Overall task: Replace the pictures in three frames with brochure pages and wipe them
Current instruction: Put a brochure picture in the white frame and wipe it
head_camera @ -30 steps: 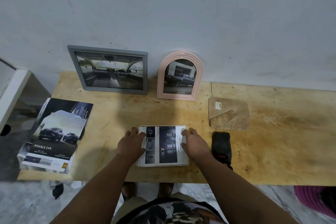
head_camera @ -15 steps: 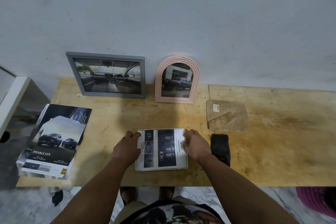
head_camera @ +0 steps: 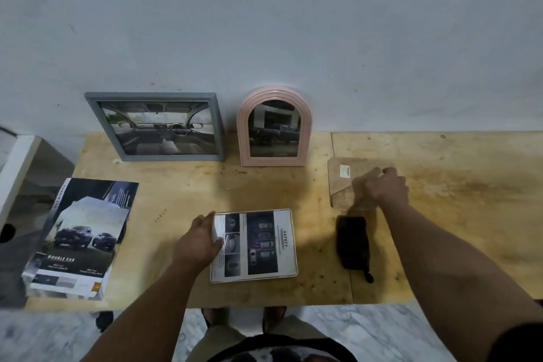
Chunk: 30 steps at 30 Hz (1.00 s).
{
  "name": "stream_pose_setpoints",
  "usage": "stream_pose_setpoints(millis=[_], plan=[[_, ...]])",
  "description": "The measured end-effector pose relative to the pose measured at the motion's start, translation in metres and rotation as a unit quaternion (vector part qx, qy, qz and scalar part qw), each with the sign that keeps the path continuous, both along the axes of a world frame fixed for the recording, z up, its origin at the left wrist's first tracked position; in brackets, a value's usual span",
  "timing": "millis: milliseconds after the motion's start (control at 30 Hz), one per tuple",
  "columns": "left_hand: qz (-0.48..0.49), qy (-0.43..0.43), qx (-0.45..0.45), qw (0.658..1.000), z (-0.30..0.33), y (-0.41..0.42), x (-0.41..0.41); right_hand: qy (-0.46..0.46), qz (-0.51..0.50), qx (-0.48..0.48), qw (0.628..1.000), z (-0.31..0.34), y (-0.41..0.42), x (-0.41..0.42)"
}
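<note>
The white frame (head_camera: pixel 254 245) with a brochure page in it lies flat at lower centre of the picture, near the front edge of the wooden table (head_camera: pixel 440 214), its print facing up. What could go wrong from here, I judge: the loose page may slide out of square when the backing board (head_camera: pixel 342 182) is brought over and laid on, since only one hand steadies the frame; and the board, thin and flat on the wood, may slip from a hurried pinch and knock the black cloth (head_camera: pixel 352 242) lying between it and the frame. The left hand (head_camera: pixel 201 239) rests at the frame's left edge, fingers loosely extended, thumb over the rim and pressing on the page. The right hand (head_camera: pixel 382 188), arm stretched to right of centre, is over the board with fingers curled; motion blur hides whether it grips the board yet. A grey frame (head_camera: pixel 155 126) and a pink arched frame (head_camera: pixel 274 129) lean against the wall in upper centre, each showing a car picture, and a brochure stack (head_camera: pixel 82 238) sits at lower left.
</note>
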<state>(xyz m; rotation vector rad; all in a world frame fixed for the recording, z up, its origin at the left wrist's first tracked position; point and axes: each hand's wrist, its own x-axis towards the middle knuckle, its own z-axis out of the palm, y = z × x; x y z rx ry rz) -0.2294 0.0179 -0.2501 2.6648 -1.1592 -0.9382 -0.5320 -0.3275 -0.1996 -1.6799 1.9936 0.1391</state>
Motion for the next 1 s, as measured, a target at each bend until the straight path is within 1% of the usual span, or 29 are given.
stream_pose_setpoints(millis=[67, 133, 267, 433, 567, 667, 800, 900, 1000], plan=[[0.001, -0.002, -0.013, 1.000, -0.002, 0.002, -0.001, 0.043, -0.007, 0.051, 0.998, -0.007, -0.017, -0.007], [0.004, -0.009, -0.019, 1.000, -0.005, 0.003, -0.003, 0.053, -0.016, 0.084, 0.995, -0.016, -0.025, -0.012], [0.024, -0.021, -0.019, 0.999, -0.008, 0.001, -0.008, 0.044, -0.075, 0.060, 0.994, -0.029, -0.029, -0.018], [0.033, -0.017, 0.002, 0.999, -0.008, -0.002, -0.011, 0.051, -0.118, 0.087, 0.988, -0.024, -0.040, -0.017], [0.050, 0.000, 0.008, 0.999, -0.006, -0.004, -0.012, 0.027, -0.134, 0.100, 0.986, -0.015, -0.046, -0.020], [0.065, 0.025, 0.009, 0.998, -0.003, -0.004, -0.010, -0.016, -0.114, 0.098, 0.989, -0.004, -0.049, -0.031], [0.058, 0.080, -0.013, 0.995, 0.006, -0.005, -0.008, -0.148, -0.091, 0.073, 0.982, 0.014, -0.056, -0.053], [0.041, 0.102, -0.022, 0.994, 0.013, -0.001, -0.004, -0.235, -0.111, 0.082, 0.962, 0.030, -0.054, -0.057], [0.033, 0.119, -0.038, 0.992, 0.021, -0.001, 0.000, -0.242, -0.114, 0.050, 0.962, 0.044, -0.043, -0.050]])
